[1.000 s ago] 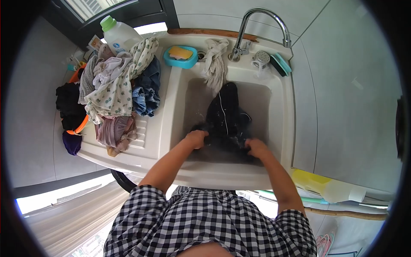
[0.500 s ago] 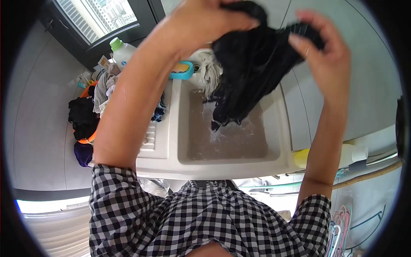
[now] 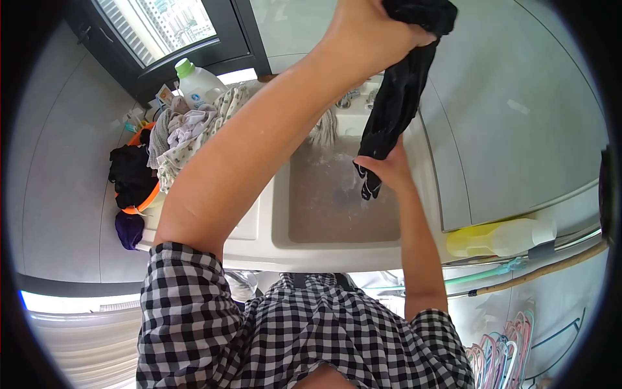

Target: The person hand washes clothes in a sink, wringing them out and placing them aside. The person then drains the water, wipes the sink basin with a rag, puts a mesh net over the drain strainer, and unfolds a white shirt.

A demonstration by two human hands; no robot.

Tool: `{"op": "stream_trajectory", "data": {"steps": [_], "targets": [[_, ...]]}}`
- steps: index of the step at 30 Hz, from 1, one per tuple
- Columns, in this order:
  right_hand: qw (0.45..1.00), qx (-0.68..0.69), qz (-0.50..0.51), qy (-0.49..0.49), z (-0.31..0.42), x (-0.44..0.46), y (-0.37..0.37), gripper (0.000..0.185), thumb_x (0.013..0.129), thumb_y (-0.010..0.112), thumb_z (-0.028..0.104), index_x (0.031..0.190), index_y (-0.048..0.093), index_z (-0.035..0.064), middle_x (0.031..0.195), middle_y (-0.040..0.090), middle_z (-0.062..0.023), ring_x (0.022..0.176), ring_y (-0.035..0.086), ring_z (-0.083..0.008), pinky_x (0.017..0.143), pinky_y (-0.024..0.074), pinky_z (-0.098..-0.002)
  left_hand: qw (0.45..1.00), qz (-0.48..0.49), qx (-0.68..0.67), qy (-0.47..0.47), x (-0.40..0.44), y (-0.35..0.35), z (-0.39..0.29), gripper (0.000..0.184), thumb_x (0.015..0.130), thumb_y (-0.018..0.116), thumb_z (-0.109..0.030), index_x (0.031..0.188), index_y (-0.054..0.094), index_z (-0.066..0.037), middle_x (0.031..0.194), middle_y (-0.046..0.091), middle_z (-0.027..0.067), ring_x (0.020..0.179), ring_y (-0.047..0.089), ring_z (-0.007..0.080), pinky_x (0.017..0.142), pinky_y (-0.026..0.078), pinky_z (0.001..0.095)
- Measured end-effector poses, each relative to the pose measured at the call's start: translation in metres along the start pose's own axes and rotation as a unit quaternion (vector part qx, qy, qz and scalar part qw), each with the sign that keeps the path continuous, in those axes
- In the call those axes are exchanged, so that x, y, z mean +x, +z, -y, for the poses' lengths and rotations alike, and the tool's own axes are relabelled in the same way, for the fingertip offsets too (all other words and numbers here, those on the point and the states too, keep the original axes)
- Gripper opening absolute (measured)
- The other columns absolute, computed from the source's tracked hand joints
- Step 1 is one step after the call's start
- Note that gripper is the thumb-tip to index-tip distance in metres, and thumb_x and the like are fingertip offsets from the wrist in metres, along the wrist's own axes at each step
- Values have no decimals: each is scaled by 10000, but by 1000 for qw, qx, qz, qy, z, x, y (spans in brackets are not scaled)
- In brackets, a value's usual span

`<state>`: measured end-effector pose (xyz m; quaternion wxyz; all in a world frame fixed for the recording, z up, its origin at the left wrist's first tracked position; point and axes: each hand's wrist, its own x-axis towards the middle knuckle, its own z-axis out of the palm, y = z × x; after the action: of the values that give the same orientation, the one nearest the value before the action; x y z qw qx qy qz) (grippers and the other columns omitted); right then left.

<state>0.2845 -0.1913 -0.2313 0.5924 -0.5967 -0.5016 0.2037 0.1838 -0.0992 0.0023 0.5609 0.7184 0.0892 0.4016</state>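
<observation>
High over the sink [image 3: 330, 258], my left hand [image 3: 382, 35] is closed around the bunched top of a black wet garment [image 3: 400, 94]. The cloth hangs down in a narrow, twisted length. Near its lower end, my right hand [image 3: 391, 170] wraps around it with the thumb across the front. Below my right hand the loose tip dangles just over the murky grey water [image 3: 343, 217]. What kind of garment it is I cannot make out. A pale, stringy cloth [image 3: 324, 131] hangs at the sink's back edge, partly behind my left forearm.
Left of the sink, an orange basin [image 3: 153, 198] holds black clothing [image 3: 129, 175], with light laundry [image 3: 191, 126] heaped beside it. Behind stands a white detergent bottle [image 3: 199, 84] with a green cap. Metal taps [image 3: 348, 98] are at the back; a yellow-and-white bottle [image 3: 499, 238] lies at right.
The garment has gone from spread between both hands to a narrow hanging length. My left hand has moved right and up; my right hand has come down to the garment's lower end.
</observation>
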Motion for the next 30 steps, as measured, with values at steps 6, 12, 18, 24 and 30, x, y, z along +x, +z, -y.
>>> {"op": "stream_trajectory", "data": {"steps": [6,12,18,24,30], "targets": [[883,453,-102,73,-31,15,-10,468,788,633,27,1241,515,26,1042,619,-100,959,613,-218,848,495,-335,993,-49,96,-56,-90,-90,12,363,718,721,-6,1050,579,29,966,646,75,873,620,161,839,492,293],[828,555,-19,77,15,52,-9,393,866,554,148,1249,507,77,973,637,-68,886,626,-214,893,493,-425,930,58,76,-356,-203,-176,134,448,808,671,-117,1221,507,-56,1137,582,75,964,585,115,774,479,246],[795,581,101,144,35,58,-8,439,890,494,198,1310,439,79,904,638,-76,788,641,-220,801,504,-567,927,-22,-32,-374,-186,-143,179,495,900,558,-352,1294,456,-70,1235,541,67,1102,542,176,872,434,303],[729,654,159,126,34,68,-20,643,865,516,347,1398,292,64,934,579,-107,822,585,-260,821,500,-515,900,32,-279,-332,-119,-80,257,817,826,385,-719,1372,383,-111,1345,467,64,1197,480,234,986,347,418],[728,663,62,162,-10,69,-19,555,871,497,344,1327,395,44,916,596,-114,840,597,-257,787,514,-476,639,243,-658,-316,-126,3,255,867,773,422,-752,1352,401,-106,1304,486,134,1140,520,331,935,412,569]]}}
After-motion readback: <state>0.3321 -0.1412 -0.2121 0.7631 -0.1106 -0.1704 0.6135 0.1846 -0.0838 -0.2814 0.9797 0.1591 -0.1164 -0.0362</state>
